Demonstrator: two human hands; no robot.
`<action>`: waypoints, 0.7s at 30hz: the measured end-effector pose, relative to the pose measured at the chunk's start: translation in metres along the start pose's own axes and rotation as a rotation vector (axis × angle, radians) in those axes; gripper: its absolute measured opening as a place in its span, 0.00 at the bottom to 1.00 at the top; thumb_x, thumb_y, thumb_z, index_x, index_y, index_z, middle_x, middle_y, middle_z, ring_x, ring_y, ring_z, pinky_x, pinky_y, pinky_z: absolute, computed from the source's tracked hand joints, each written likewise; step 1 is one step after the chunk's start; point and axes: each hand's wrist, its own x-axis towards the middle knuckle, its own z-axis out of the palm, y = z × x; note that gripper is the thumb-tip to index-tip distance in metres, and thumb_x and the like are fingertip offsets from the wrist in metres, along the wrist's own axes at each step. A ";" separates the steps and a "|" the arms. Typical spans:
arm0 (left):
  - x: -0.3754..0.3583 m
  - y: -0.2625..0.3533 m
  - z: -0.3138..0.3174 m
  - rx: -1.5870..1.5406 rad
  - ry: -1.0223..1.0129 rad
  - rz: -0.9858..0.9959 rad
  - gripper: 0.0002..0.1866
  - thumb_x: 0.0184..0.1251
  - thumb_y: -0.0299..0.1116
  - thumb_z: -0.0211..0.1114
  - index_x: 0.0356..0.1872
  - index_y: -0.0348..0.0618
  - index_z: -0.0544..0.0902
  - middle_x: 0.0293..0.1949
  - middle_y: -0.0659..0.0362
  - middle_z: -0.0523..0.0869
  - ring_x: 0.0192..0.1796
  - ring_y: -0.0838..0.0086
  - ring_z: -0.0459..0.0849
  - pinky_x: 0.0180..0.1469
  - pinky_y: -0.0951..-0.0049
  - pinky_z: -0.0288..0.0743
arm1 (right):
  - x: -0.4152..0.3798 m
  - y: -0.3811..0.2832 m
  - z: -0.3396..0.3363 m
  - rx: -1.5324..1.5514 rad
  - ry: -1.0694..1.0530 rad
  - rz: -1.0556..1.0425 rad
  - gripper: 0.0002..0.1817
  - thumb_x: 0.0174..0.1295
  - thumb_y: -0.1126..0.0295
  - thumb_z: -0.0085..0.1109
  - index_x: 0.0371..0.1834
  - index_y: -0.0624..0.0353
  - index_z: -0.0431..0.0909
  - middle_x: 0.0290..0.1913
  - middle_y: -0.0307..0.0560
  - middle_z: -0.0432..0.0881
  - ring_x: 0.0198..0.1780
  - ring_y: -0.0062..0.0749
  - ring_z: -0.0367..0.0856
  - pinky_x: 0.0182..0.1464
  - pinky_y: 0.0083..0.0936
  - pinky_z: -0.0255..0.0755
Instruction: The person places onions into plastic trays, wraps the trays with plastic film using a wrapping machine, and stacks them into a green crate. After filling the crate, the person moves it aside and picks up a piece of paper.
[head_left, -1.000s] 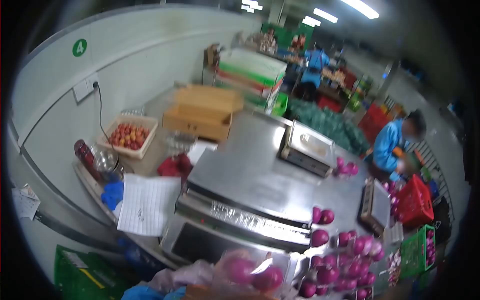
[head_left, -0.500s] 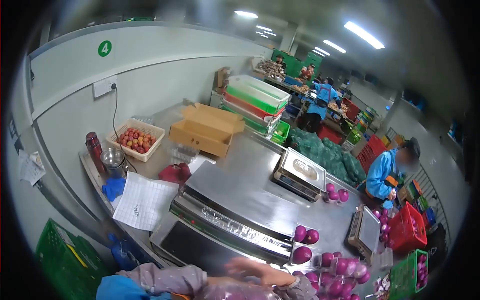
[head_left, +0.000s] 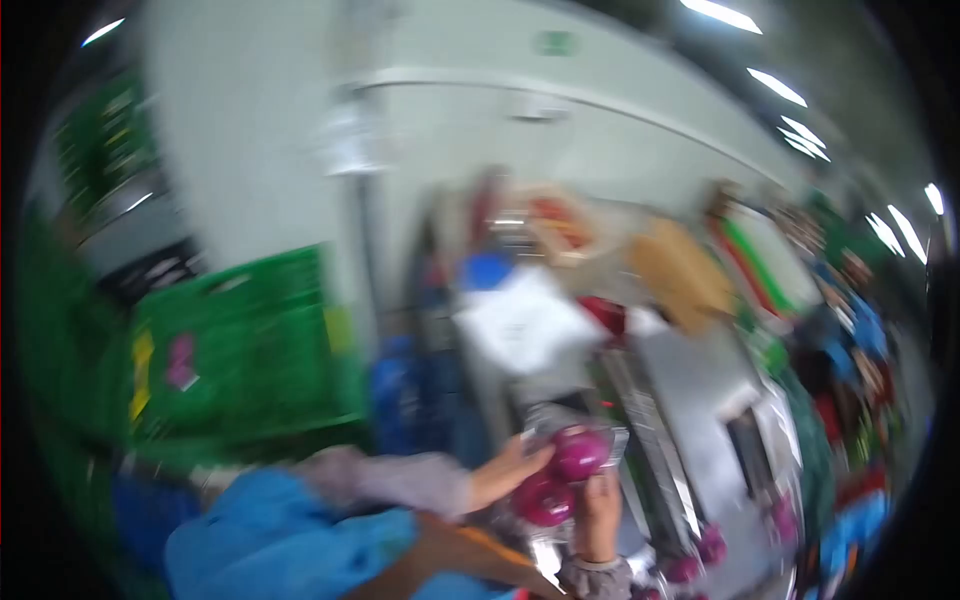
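Between my two hands is a clear plastic pack of red onions [head_left: 578, 456], raised in front of my body near the sealing machine. My left hand [head_left: 508, 472] grips its left side, with the thumb and fingers bent round the edge. My right hand [head_left: 600, 508] holds the right side from below, fingers pointing up along the plastic. Two shiny purple onions show in the pack; motion blur softens its edges. More red onions [head_left: 684, 570] lie on the metal table at the lower right.
A large green crate [head_left: 240, 370] stands to my left. White paper [head_left: 525, 318], a blue item [head_left: 487, 270] and a basket of red fruit [head_left: 558, 228] sit by the wall. An open cardboard box [head_left: 680, 275] and stacked trays [head_left: 765, 258] are further back.
My view has swung left, bringing the green crate into sight. The hands, earlier low at the table's front edge above clear plastic, now hold up the pack of onions.
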 end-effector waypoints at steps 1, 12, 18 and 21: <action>-0.013 0.020 -0.020 -0.051 0.162 0.088 0.36 0.67 0.56 0.46 0.64 0.36 0.55 0.59 0.56 0.68 0.62 0.69 0.64 0.63 0.70 0.57 | 0.010 0.008 0.046 -0.110 -0.013 -0.097 0.28 0.64 0.63 0.49 0.65 0.61 0.55 0.58 0.47 0.67 0.57 0.32 0.68 0.59 0.30 0.60; -0.207 0.010 -0.493 0.404 1.106 0.082 0.26 0.69 0.50 0.44 0.53 0.36 0.74 0.53 0.45 0.76 0.57 0.59 0.73 0.59 0.66 0.64 | 0.038 0.118 0.275 -0.207 -0.343 0.414 0.17 0.64 0.66 0.50 0.53 0.64 0.68 0.43 0.42 0.76 0.38 0.28 0.77 0.40 0.23 0.70; -0.231 -0.084 -0.647 0.484 1.398 -0.209 0.35 0.62 0.62 0.43 0.41 0.36 0.81 0.40 0.40 0.80 0.49 0.48 0.75 0.50 0.57 0.68 | 0.031 0.135 0.308 -0.337 -0.226 0.558 0.13 0.64 0.69 0.50 0.50 0.60 0.71 0.38 0.40 0.77 0.35 0.22 0.76 0.38 0.17 0.68; -0.235 -0.078 -0.643 0.387 1.325 -0.192 0.35 0.59 0.60 0.52 0.49 0.32 0.75 0.38 0.41 0.81 0.44 0.51 0.79 0.50 0.63 0.68 | 0.032 0.142 0.310 -0.398 -0.200 0.563 0.12 0.63 0.69 0.51 0.47 0.60 0.72 0.37 0.39 0.77 0.34 0.21 0.75 0.38 0.17 0.68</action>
